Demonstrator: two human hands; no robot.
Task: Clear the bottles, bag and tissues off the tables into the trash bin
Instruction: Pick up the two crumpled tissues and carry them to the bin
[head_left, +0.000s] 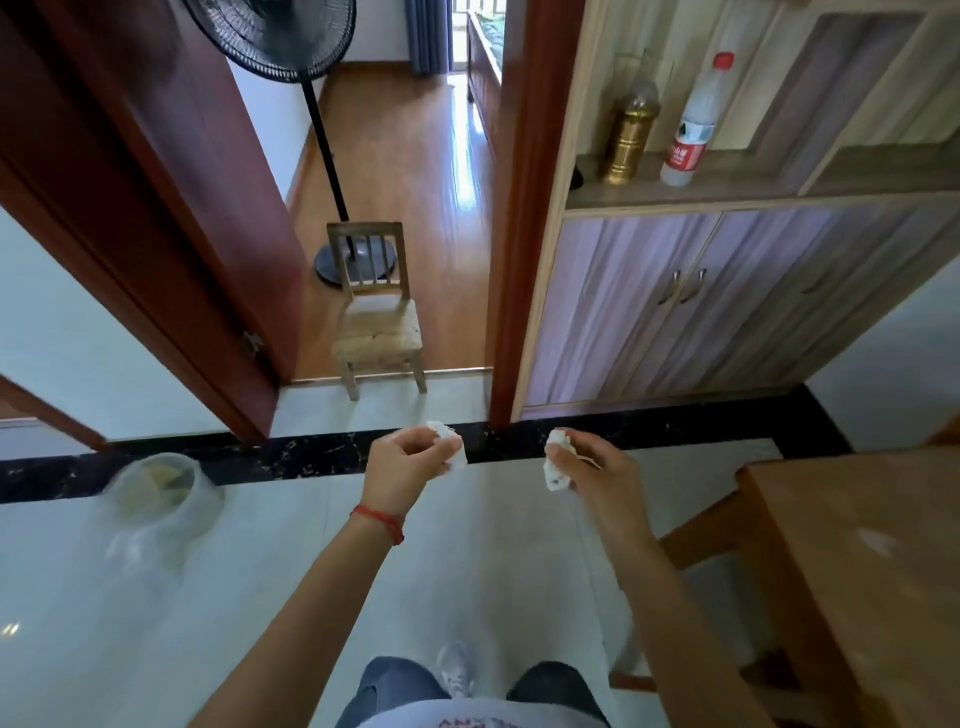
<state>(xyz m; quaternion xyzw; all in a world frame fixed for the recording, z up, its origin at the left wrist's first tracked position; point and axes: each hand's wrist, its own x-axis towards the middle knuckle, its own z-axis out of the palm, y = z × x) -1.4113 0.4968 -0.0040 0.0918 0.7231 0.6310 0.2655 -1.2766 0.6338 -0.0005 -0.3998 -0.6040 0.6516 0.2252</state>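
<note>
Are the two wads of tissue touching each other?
Apart. The head view shows the left hand pinching one tissue and the right hand the other tissue, with bare floor visible between them.

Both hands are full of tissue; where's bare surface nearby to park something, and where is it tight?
Free: the brown wooden table by the right hand, bare apart from a pale smudge; also the small straw-seated chair in the doorway. Crowded: the cabinet shelf, left end, with the gold bottle and clear red-capped bottle.

The floor tiles (156, 623) were glossy, the table (857, 545) matt wood, the tissues (556, 467) crumpled soft paper.
</note>
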